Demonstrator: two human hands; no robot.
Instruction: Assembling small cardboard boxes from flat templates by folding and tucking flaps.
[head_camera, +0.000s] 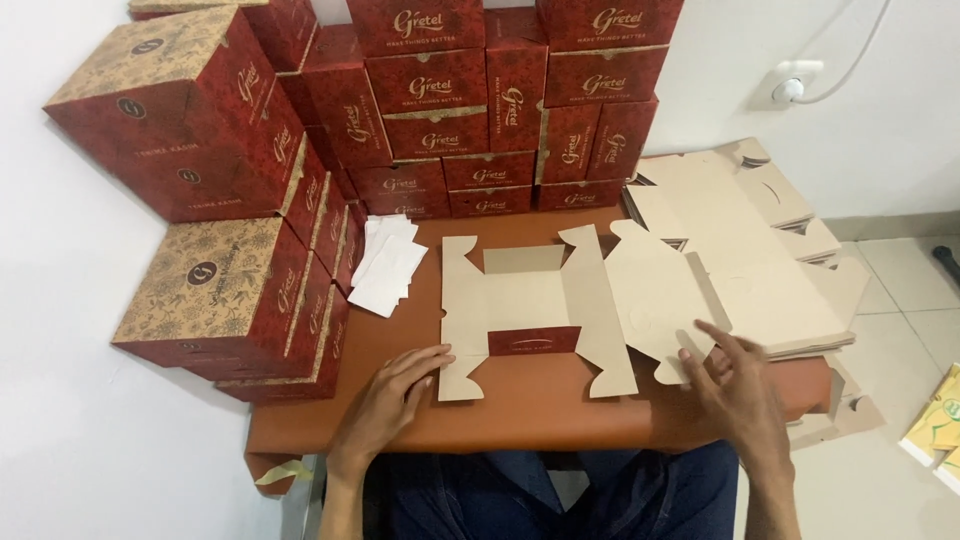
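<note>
A flat cardboard box blank (540, 310) is lying mid-desk, near the front edge. It looks light, thin and easily creased, best taken by its side flaps. The left hand (392, 395) is pressing open on its front-left flap; the right hand (738, 385) is hovering open near the right edge, by the stack of blanks (760, 260). Finished red boxes (240, 200) are crowding the back and left.
</note>
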